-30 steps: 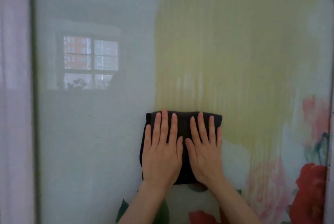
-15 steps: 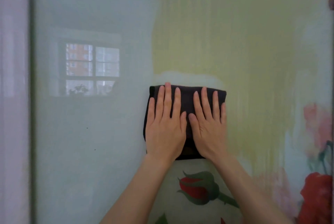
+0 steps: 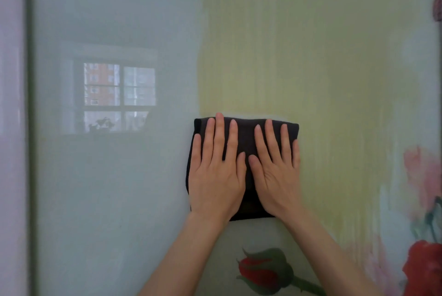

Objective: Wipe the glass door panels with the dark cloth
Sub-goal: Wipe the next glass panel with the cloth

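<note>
So here we've got both hands flat on the folded dark grey cloth [image 3: 246, 133]. It's pressed against the glossy printed glass door panel [image 3: 119, 200], about the middle of what we can see of it. Our left hand [image 3: 215, 176] covers the cloth's left half and our right hand [image 3: 275, 176] covers the right half, with the thumbs nearly touching. The fingers are straight and a little spread. Nothing is curled or pinched, it's just palm-and-finger pressure.

The cloth's top edge sits right at the bottom of a streaky yellow-green patch [image 3: 311, 56] that runs up toward the panel's top edge. Below the cloth the red rosebud print [image 3: 263, 271] looks crisp, so we reckon that strip is already done.

Tips for this stroke, as we see it:
- Press evenly through both palms so the cloth lies flat and doesn't bunch at its corners.
- Push straight up in one lane.
- Overlap the next lane toward the panel's right edge, where the streaks look heaviest.

Left of the cloth the glass shows a sharp window reflection [image 3: 119, 97], out to the dark frame strip [image 3: 30, 128] at the left edge. That side probably needs less work. The main risk is the cloth sliding out from under our hands, since nothing actually grips it.
</note>
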